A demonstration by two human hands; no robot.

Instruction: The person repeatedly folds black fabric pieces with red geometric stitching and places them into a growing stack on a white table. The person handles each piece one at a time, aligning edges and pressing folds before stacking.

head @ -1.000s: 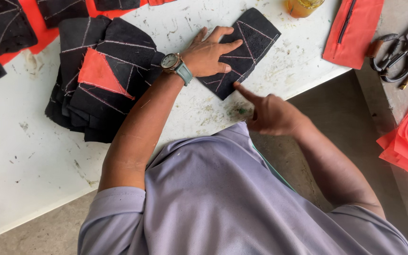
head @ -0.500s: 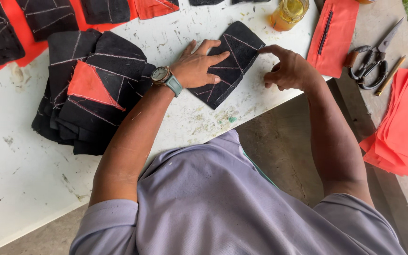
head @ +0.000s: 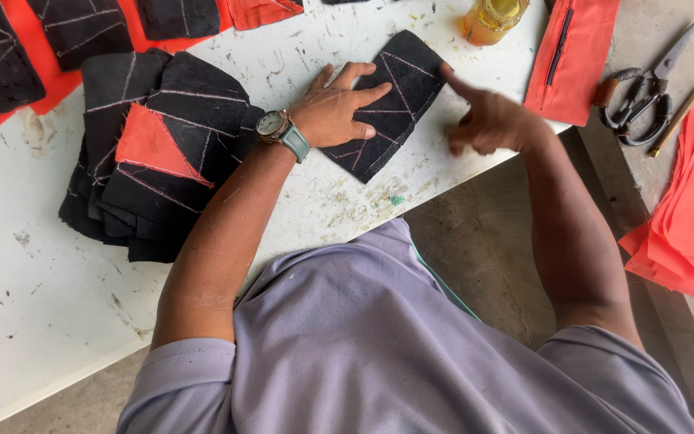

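Note:
A black stitched fabric piece [head: 395, 96] lies on the white table [head: 34, 321]. My left hand [head: 335, 108], with a watch on the wrist, lies flat on its left half, fingers spread. My right hand [head: 487, 120] is at the piece's right edge, index finger stretched out and touching its upper right corner, other fingers curled. Neither hand grips anything.
A stack of black and orange stitched pieces [head: 158, 149] lies left of my left arm, more along the far edge. A yellow jar [head: 491, 18], an orange cloth with a zip [head: 572, 60], scissors [head: 644, 96], a pencil [head: 676, 119] and stacked orange sheets [head: 688, 217] lie right.
My right hand rose from the table's near edge to the fabric piece's right side and now points at its upper corner. My left hand stayed pressed on the piece.

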